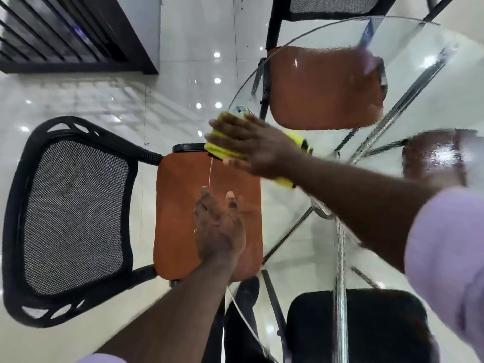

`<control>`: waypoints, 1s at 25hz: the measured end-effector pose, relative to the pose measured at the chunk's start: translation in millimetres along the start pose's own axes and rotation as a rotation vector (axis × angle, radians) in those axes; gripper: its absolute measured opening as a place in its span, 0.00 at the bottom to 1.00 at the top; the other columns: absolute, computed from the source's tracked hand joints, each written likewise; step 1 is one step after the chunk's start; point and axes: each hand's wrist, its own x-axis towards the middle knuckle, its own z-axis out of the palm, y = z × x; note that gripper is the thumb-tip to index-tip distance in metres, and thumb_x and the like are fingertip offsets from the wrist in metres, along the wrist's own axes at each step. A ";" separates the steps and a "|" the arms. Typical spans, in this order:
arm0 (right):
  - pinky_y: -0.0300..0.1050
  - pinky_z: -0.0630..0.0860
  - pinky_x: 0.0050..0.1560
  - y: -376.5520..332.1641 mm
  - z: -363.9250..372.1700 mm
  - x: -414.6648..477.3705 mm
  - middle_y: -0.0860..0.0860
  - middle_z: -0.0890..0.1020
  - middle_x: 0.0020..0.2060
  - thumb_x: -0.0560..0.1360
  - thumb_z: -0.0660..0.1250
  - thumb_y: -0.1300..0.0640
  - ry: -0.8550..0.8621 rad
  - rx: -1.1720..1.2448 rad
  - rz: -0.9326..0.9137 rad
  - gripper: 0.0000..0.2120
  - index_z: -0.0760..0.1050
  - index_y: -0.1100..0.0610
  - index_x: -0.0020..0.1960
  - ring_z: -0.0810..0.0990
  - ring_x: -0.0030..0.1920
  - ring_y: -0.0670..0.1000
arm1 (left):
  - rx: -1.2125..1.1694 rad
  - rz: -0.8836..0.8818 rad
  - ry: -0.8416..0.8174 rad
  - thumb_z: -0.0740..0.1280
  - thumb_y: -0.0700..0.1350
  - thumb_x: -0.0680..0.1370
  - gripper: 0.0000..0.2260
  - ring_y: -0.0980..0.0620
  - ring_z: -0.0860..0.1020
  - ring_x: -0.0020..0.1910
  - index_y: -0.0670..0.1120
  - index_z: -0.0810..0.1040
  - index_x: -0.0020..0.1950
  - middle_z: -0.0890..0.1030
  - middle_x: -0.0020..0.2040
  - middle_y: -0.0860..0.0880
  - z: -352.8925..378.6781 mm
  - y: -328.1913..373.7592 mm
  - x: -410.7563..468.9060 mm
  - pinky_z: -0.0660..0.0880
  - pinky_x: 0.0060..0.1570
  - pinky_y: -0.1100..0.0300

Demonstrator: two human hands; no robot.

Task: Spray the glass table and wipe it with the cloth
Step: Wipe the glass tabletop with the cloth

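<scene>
At glass table edge: right hand presses yellow cloth flat.

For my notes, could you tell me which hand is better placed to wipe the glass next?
Right: the right hand presses the yellow cloth flat on the glass table; the left hand holds nothing, off the cloth.

The cloth is laid on the desk at its left rim, mid-frame, a chair placed left of it.
</scene>
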 end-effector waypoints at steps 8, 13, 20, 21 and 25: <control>0.64 0.55 0.85 -42.7 15.7 -9.7 0.52 0.57 0.87 0.88 0.50 0.41 0.145 0.078 0.527 0.29 0.55 0.47 0.87 0.51 0.88 0.57 | -0.021 0.061 -0.020 0.48 0.67 0.84 0.34 0.38 0.63 0.79 0.47 0.50 0.84 0.60 0.82 0.40 6.6 -18.7 -32.1 0.69 0.72 0.42; 0.60 0.50 0.86 -12.0 10.4 -72.3 0.47 0.56 0.88 0.88 0.51 0.39 0.185 0.113 0.797 0.29 0.56 0.43 0.87 0.51 0.88 0.53 | -0.014 0.053 -0.023 0.44 0.69 0.83 0.35 0.38 0.66 0.78 0.49 0.49 0.83 0.61 0.82 0.40 18.4 -28.1 -27.2 0.72 0.70 0.39; 0.62 0.60 0.84 -79.3 18.1 -173.3 0.52 0.63 0.85 0.89 0.57 0.44 0.026 -0.009 0.214 0.26 0.63 0.47 0.85 0.60 0.86 0.56 | 0.038 0.048 0.020 0.48 0.64 0.85 0.33 0.33 0.73 0.70 0.43 0.56 0.82 0.69 0.75 0.36 19.9 -25.3 -28.1 0.73 0.63 0.42; 0.62 0.61 0.83 -60.3 19.4 -179.9 0.50 0.63 0.86 0.89 0.55 0.44 0.009 -0.023 0.233 0.25 0.62 0.46 0.85 0.59 0.86 0.56 | 0.051 0.037 0.024 0.48 0.64 0.85 0.32 0.33 0.73 0.70 0.43 0.55 0.82 0.69 0.76 0.36 18.7 -26.6 -27.7 0.73 0.62 0.42; 0.61 0.53 0.86 -102.7 20.5 -157.9 0.48 0.52 0.88 0.87 0.45 0.40 0.195 0.160 1.326 0.30 0.50 0.44 0.87 0.50 0.88 0.54 | 0.075 0.048 0.005 0.47 0.63 0.86 0.32 0.34 0.72 0.72 0.44 0.54 0.83 0.67 0.78 0.37 18.4 -24.3 -32.9 0.72 0.65 0.42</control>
